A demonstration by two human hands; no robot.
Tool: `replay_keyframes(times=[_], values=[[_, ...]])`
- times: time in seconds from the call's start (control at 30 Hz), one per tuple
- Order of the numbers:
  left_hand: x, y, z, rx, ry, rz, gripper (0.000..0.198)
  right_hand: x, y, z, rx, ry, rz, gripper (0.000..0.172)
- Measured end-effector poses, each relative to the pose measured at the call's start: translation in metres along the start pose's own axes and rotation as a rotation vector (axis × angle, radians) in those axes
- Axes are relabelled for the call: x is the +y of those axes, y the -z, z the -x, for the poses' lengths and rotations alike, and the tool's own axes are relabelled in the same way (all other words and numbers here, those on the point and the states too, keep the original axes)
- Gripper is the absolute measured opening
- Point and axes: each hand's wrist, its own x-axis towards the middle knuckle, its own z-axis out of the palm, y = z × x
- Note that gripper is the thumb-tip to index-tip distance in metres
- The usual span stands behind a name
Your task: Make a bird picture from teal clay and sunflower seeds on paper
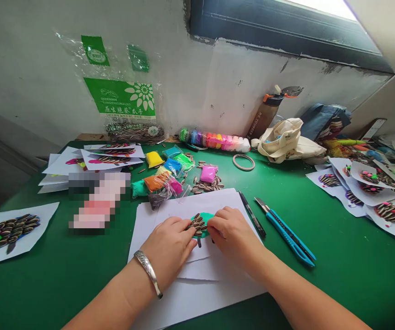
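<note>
A flat teal clay shape lies on white paper sheets in front of me, partly covered with striped sunflower seeds. My left hand, with a silver bangle on the wrist, rests on the paper, its fingertips pressed against the seeds at the shape's left edge. My right hand has its fingers curled and pinched at the right side of the seeds; what they hold is hidden.
Small bags of coloured clay and loose seeds lie behind the paper. A black pen and blue utility knives lie to the right. Finished seed pictures sit left and right. A seed bag, a bottle and a cloth bag stand by the wall.
</note>
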Motion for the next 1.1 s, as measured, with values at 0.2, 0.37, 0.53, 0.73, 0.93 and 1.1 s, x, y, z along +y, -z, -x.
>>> replay_keyframes(times=[0.2,0.37,0.53,0.73,0.93,1.1], values=[[0.0,0.001,0.0,-0.006,-0.001,-0.007,0.024,-0.001,-0.005,-0.002,0.011,0.018,0.063,0.021],[0.001,0.0,0.0,-0.004,0.002,-0.018,0.023,-0.004,-0.008,-0.002,0.012,0.021,0.082,0.02],[0.002,0.001,0.001,0.005,-0.007,-0.017,0.022,0.001,-0.004,-0.004,0.012,0.013,0.027,0.02],[-0.001,-0.001,0.002,0.036,0.002,0.013,0.021,0.018,0.014,-0.003,0.123,-0.088,-0.071,0.015],[-0.005,-0.001,0.003,0.064,0.001,0.034,0.02,0.02,0.024,-0.018,0.086,-0.084,0.024,0.02],[-0.006,0.001,0.003,0.055,0.024,0.037,0.019,0.019,0.026,-0.055,0.001,-0.014,0.238,0.025]])
